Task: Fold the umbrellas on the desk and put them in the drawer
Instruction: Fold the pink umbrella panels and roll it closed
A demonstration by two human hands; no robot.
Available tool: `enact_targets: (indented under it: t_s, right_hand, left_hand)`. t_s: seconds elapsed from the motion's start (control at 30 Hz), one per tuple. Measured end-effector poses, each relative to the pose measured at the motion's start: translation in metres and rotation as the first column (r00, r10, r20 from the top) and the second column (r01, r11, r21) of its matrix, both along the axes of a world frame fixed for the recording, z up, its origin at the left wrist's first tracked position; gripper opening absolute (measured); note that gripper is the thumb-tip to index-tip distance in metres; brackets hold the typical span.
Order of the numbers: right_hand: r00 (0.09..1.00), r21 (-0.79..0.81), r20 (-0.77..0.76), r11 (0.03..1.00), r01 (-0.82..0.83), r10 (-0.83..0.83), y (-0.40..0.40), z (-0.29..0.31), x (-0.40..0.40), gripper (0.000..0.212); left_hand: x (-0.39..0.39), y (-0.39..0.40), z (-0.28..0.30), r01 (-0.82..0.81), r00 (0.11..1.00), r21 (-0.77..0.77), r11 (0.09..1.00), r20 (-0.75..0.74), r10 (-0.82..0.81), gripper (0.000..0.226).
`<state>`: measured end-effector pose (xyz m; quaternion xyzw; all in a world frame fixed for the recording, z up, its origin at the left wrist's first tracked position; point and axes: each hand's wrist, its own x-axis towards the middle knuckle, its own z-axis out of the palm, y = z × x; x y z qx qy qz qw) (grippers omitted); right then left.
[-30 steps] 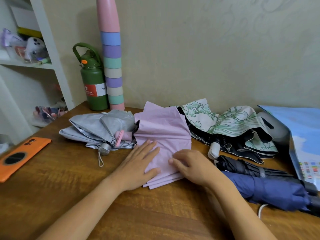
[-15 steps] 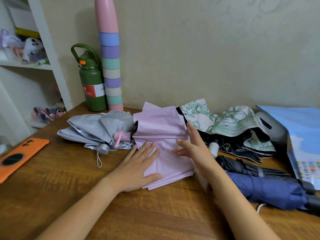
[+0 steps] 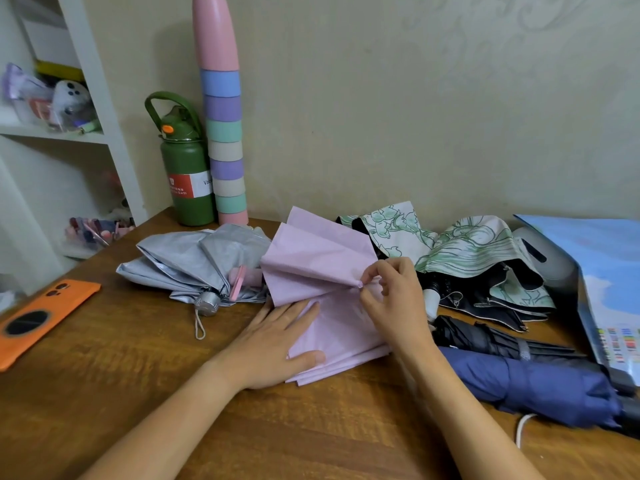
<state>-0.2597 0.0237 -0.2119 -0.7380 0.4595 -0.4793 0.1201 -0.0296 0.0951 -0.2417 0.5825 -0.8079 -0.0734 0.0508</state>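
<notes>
Pink umbrella (image 3: 318, 271) cloth is spread in the middle of the wooden counter (image 3: 104, 393), between a grey umbrella (image 3: 194, 265) and a green-patterned umbrella (image 3: 467, 251). Its near folds are pressed flat by the left hand (image 3: 277, 344), whose fingers (image 3: 301, 310) are held straight and together. A small rib tip at the cloth's edge is pinched by the curled thumb and fingers of the right hand (image 3: 394, 299). A blue umbrella (image 3: 540, 386) lies rolled at the right.
</notes>
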Motion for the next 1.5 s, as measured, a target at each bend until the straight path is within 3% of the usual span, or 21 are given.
enact_targets:
  t_s: [0.1,0.17,0.27,0.3,0.43,0.53,0.6,0.63,0.7,0.77,0.83,0.9,0.93,1.07,1.13,1.17,1.3,1.33,1.4,1.43,1.5]
  right_hand:
    - [0.990,-0.069,0.132,0.996,0.051,-0.042,0.002,0.005,0.001,0.009]
    - [0.976,-0.077,0.215,0.996,0.049,-0.031,0.005,0.009,-0.001,0.022]
    - [0.997,-0.142,0.016,0.987,-0.077,0.080,0.007,0.007,-0.007,0.061]
    - [0.993,-0.151,-0.063,0.983,-0.104,0.095,0.006,0.005,-0.007,0.063]
    - [0.989,-0.179,-0.123,0.979,-0.098,0.077,0.006,0.004,-0.005,0.021]
    - [0.975,-0.156,-0.127,0.967,-0.203,0.184,0.009,0.014,-0.012,0.012]
    - [0.946,-0.078,-0.195,0.958,-0.277,0.258,0.012,0.019,-0.018,0.015]
    - [0.922,-0.019,-0.242,0.949,-0.315,0.302,0.013,0.019,-0.021,0.014]
    - [0.851,0.130,-0.350,0.921,-0.369,0.390,0.013,0.017,-0.024,0.014]
    - [0.772,0.290,-0.448,0.890,-0.351,0.450,0.012,0.012,-0.024,0.009]
    - [0.726,0.406,-0.498,0.868,-0.287,0.474,0.012,0.009,-0.023,0.011]
    - [0.721,0.468,-0.497,0.849,-0.246,0.483,0.012,0.007,-0.023,0.019]
    - [0.720,0.493,-0.490,0.838,-0.236,0.491,0.012,0.008,-0.024,0.018]
    - [0.703,0.566,-0.485,0.799,-0.201,0.520,0.014,0.013,-0.027,0.018]
    - [0.701,0.582,-0.485,0.791,-0.187,0.523,0.017,0.015,-0.026,0.013]
    - [0.694,0.587,-0.492,0.789,-0.181,0.526,0.019,0.017,-0.026,0.012]
    - [0.688,0.617,-0.490,0.771,-0.161,0.536,0.024,0.022,-0.024,0.012]
    - [0.709,0.618,-0.476,0.771,-0.152,0.521,0.024,0.022,-0.024,0.013]
    - [0.747,0.585,-0.472,0.800,-0.133,0.469,0.023,0.018,-0.022,0.010]
    - [0.754,0.551,-0.486,0.824,-0.127,0.442,0.023,0.014,-0.021,0.007]
    - [0.754,0.478,-0.529,0.871,-0.114,0.390,0.022,0.006,-0.015,0.005]
  left_hand:
    - [-0.002,0.002,0.003,-0.022,1.000,0.021,1.000,-0.011,0.022,0.080]
    - [0.000,0.001,0.002,-0.026,0.999,0.031,0.999,-0.040,0.027,0.080]
    - [0.001,0.002,0.002,-0.009,0.989,0.011,1.000,-0.147,0.011,0.081]
    - [0.001,0.003,0.003,-0.010,0.984,0.007,1.000,-0.181,0.011,0.080]
    - [0.001,-0.002,0.003,-0.076,0.936,-0.063,0.995,-0.349,0.049,0.059]
    - [0.002,-0.005,0.001,-0.124,0.718,0.028,0.992,-0.688,0.109,0.034]
    - [0.008,-0.013,-0.003,-0.171,0.582,0.114,0.979,-0.790,0.194,0.025]
    - [0.012,-0.016,-0.002,-0.222,0.503,0.170,0.960,-0.824,0.263,0.034]
    - [0.023,-0.028,-0.006,-0.254,0.256,0.293,0.922,-0.899,0.356,0.071]
    - [0.019,-0.024,0.006,-0.161,0.207,0.303,0.939,-0.920,0.333,0.074]
    - [0.009,-0.020,0.018,-0.206,0.132,0.318,0.925,-0.928,0.348,0.057]
    - [0.006,-0.020,0.015,-0.245,0.186,0.255,0.935,-0.934,0.304,0.032]
    - [0.005,-0.015,0.013,-0.231,0.260,0.221,0.947,-0.925,0.279,0.026]
    - [0.010,-0.014,-0.001,-0.257,0.425,0.163,0.953,-0.866,0.263,0.060]
    - [0.009,-0.018,-0.003,-0.285,0.444,0.140,0.948,-0.857,0.260,0.059]
    - [0.008,-0.019,-0.003,-0.316,0.409,0.144,0.938,-0.871,0.272,0.053]
    - [0.006,-0.018,0.008,-0.429,0.097,0.202,0.880,-0.959,0.268,0.039]
    - [0.007,-0.019,0.009,-0.480,0.085,0.184,0.858,-0.964,0.254,0.041]
    - [0.008,-0.017,0.008,-0.617,0.210,0.050,0.786,-0.951,0.225,0.038]
    - [0.008,-0.015,0.009,-0.670,0.348,-0.098,0.736,-0.917,0.194,0.033]
    - [0.004,-0.011,0.013,-0.600,0.656,-0.464,0.651,-0.751,0.070,0.017]
